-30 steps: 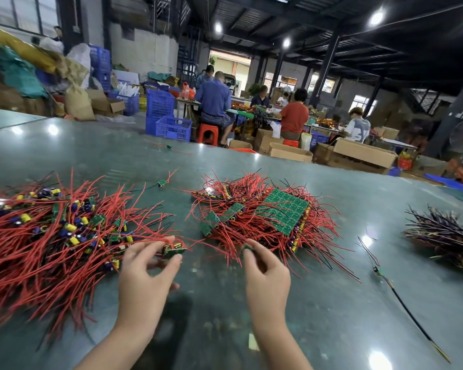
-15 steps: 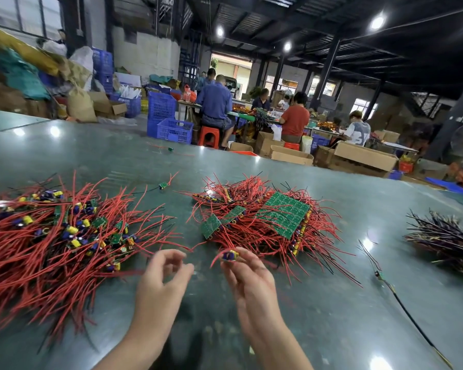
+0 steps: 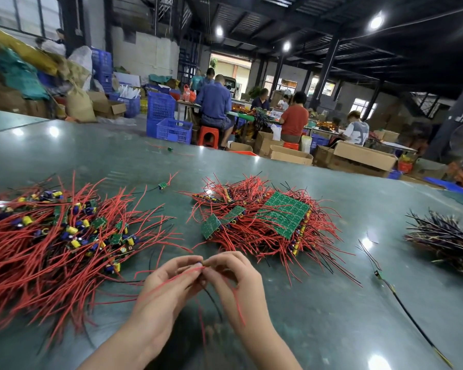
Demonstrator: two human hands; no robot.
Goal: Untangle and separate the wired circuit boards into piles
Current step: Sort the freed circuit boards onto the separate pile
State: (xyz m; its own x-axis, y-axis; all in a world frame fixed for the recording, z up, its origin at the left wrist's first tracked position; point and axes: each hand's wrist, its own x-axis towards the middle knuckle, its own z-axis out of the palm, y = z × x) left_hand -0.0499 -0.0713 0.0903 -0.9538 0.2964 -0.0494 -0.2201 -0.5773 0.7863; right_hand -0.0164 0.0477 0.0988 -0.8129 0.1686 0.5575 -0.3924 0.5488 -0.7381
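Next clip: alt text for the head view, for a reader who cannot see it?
Both hands, left hand and right hand, pinch one small wired board between them above a green table. A loose pile of red-wired boards lies left, another pile ahead.

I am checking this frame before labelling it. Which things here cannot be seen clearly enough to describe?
All in the head view:
- The small board held between the left hand and right hand: hidden by fingertips and blurred.
- The left pile: cut off by the left edge.
- The dark-wired pile: cut off by the right edge; boards too small to see.
- Boards under the middle pile: covered by red wires.
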